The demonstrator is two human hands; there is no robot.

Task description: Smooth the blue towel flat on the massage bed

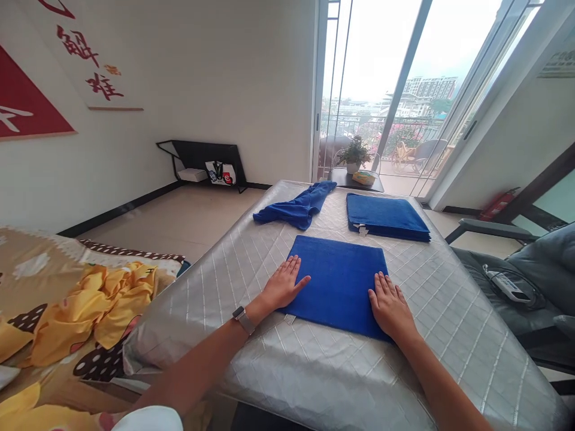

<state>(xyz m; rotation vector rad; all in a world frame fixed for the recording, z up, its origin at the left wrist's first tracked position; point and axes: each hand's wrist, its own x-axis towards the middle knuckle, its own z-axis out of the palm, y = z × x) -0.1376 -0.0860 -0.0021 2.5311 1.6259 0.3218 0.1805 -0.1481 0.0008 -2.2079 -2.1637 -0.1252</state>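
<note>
Silver quilted table (233, 269) filling the middle of the view. On it, nearest the body: folded blue towel (339, 278), flat, a squarish rectangle, its slightly longer axis running left to right across the table, near edge close to the table's front. Beyond the towel, to the far right: stack (385, 216) of folded blue towels, well apart from it. Beyond the towel, to the far left: crumpled towel (299, 206), unfolded.

Left hand (283, 286) open and flat, fingers spread, pressing on the towel's left edge, thumb lying on the cloth. Right hand (390, 306) open and flat likewise, palm down on the towel's near right corner. Nothing gripped by either. Both equally near, one at each end of the long axis; watch (243, 319) on the left wrist.
</note>
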